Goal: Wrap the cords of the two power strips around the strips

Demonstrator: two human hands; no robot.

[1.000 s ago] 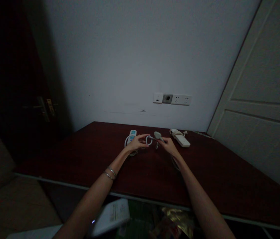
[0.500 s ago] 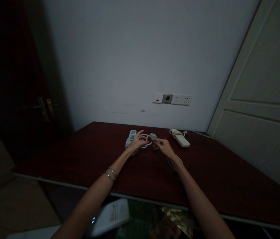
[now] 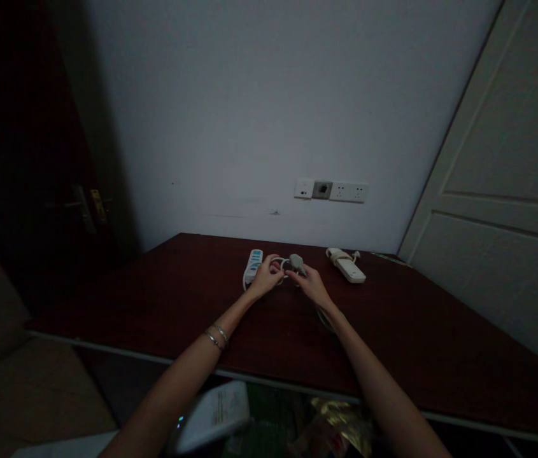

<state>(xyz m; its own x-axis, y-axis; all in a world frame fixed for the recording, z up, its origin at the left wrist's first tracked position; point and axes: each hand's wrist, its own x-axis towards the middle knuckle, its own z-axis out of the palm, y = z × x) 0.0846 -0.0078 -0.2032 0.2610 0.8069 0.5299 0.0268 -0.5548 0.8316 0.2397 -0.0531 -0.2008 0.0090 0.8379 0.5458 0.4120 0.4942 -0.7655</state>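
A white power strip with blue sockets lies on the dark red table, just beyond my left hand. My left hand is closed on loops of the strip's white cord. Close beside it, my right hand pinches the cord near its pale plug, which points up above the fingers. More cord hangs below my right wrist and is partly hidden by the forearm. Fingers cover part of the coil between the hands.
A second white power strip, its cord wound around it, lies to the right on the table. Wall sockets sit behind. Under the front edge are a white device and gold wrapping. Doors stand at both sides.
My left hand has moved slightly right and closed on the cord loops. My right hand has come a little nearer to it, and the gap between them has narrowed.
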